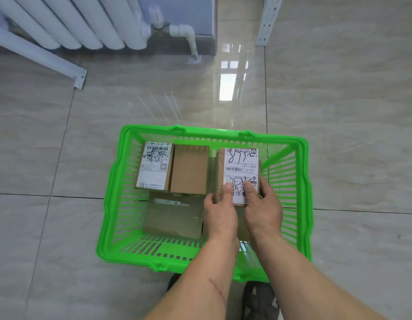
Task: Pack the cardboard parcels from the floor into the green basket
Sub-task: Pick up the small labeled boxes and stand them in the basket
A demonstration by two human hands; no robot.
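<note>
The green basket stands on the tiled floor just in front of me. Inside it at the right, a cardboard parcel with a scribbled white label is gripped at its near end by both hands: my left hand on its left side, my right hand on its right, thumbs on the label. A labelled parcel and a plain brown parcel stand side by side at the basket's back left. A flat brown parcel lies in front of them.
A white radiator with its pipe stands against the wall at the back left. A white metal shelf leg reaches the floor at the left, another at the back right. My dark shoes are below the basket.
</note>
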